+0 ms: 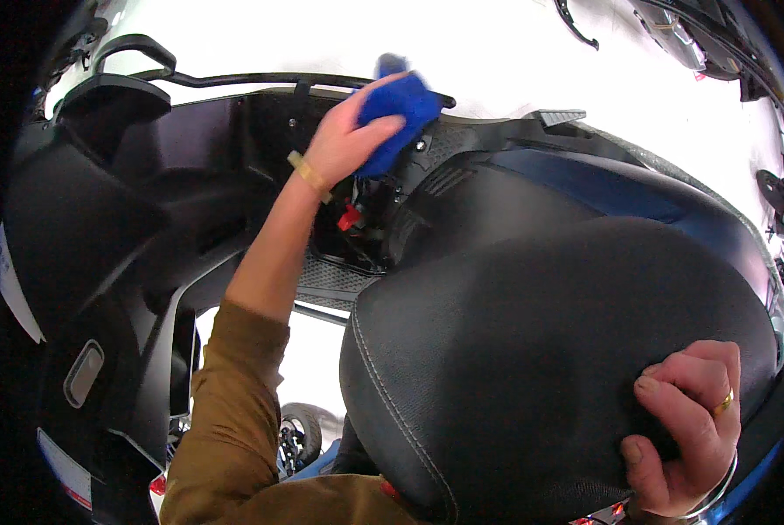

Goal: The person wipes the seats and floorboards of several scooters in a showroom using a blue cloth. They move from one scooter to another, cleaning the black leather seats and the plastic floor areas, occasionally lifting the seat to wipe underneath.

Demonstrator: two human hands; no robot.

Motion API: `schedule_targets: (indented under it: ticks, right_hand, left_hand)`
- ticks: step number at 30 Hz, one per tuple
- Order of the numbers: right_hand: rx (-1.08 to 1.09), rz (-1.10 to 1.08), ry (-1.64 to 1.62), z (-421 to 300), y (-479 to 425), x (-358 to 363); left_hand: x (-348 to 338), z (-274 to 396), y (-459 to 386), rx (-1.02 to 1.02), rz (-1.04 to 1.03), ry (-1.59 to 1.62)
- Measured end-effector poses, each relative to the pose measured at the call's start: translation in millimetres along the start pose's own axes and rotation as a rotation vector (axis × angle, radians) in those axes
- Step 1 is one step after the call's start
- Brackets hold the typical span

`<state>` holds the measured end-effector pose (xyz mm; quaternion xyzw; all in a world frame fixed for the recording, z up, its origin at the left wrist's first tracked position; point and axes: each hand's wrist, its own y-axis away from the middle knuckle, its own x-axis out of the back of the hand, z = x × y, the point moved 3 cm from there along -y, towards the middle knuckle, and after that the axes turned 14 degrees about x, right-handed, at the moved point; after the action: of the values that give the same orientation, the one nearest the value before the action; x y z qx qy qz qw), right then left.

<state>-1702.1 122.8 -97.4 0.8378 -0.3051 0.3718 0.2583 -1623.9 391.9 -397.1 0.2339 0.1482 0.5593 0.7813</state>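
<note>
My left hand (349, 134) grips a blue cloth (408, 108), bunched over the far side of a black scooter's footboard (333, 279). The cloth hides the surface beneath it. Just below that hand lies an open recess in the footboard, with a red terminal cover or connector (349, 217) and wires inside. My right hand (693, 420) rests on the black stitched seat (529, 341), its fingers curled and the thumb apart, with nothing visible between them. Left of my left arm is the scooter's dark front body panel (123, 216).
A black tubular bar (234, 82) runs along the scooter's far side. A folding footrest (561, 118) juts out beyond the footboard. Behind my left arm, a wheel (303, 430) of another vehicle stands on the pale floor. More vehicle parts (680, 39) are at the upper right.
</note>
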Motion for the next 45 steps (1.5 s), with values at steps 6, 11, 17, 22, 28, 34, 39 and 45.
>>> schedule_targets:
  ticks: [6,11,17,22,28,34,39,45]
  right_hand:
    - [0.023,-0.023,-0.04,3,-5,2]
    - [0.002,0.004,-0.053,8,2,2]
    - [-0.009,0.018,-0.062,6,1,6]
    - [0.017,0.027,-0.101,3,0,4]
    - [0.055,-0.038,-0.078,0,-6,9]
    - [0.081,-0.06,-0.151,-3,-9,12]
    - [0.054,-0.094,-0.174,0,-12,16]
    - [0.072,-0.078,-0.209,1,-10,18]
  left_hand:
    - [-108,-15,-78,-0.378,-0.092,-0.792]
    - [-81,-41,-46,-0.256,-0.085,-0.821]
    - [-63,-45,5,-0.141,0.031,-1.217]
    - [1,-109,70,0.14,0.027,-1.483]
    - [48,-49,75,0.195,0.248,-0.945]
    - [117,22,33,0.089,0.641,-1.521]
    - [190,-64,36,0.67,0.526,-1.948]
    - [125,-90,56,0.781,0.501,-1.855]
